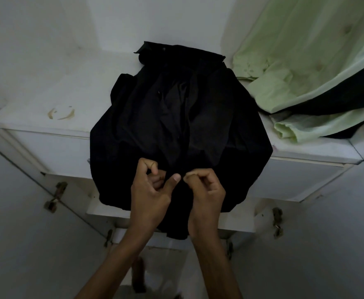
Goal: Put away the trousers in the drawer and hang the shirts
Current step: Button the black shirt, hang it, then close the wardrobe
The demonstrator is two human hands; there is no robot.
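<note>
Fig. 1, head view, looking down into a white wardrobe. Black shirt point(176, 117) lies front-up on the white shelf point(36, 104), collar at the far end toward the back wall. Its lower part hangs over the shelf's front edge and covers the middle of the white panels point(54, 152) below. Two small buttons show, one at the collar and one mid-chest.

L. hand point(150, 193) is at the shirt's near centre seam. The thumb is stretched across the cloth and the fingers are curled in, with a fold of black fabric held between them. R. hand point(207, 188) is just beside it, almost touching. Its thumb and forefinger are closed in a fine pinch on the same seam, and the other fingers are curled loosely.

Light-green shirt point(295, 61) is heaped at the shelf's right end, next to the black shirt, with a dark garment point(327, 100) sandwiched in its folds. A brownish ring stain point(61, 113) marks the shelf at left. Rusty hinges point(57, 194) show on the door frames lower down on both sides.
</note>
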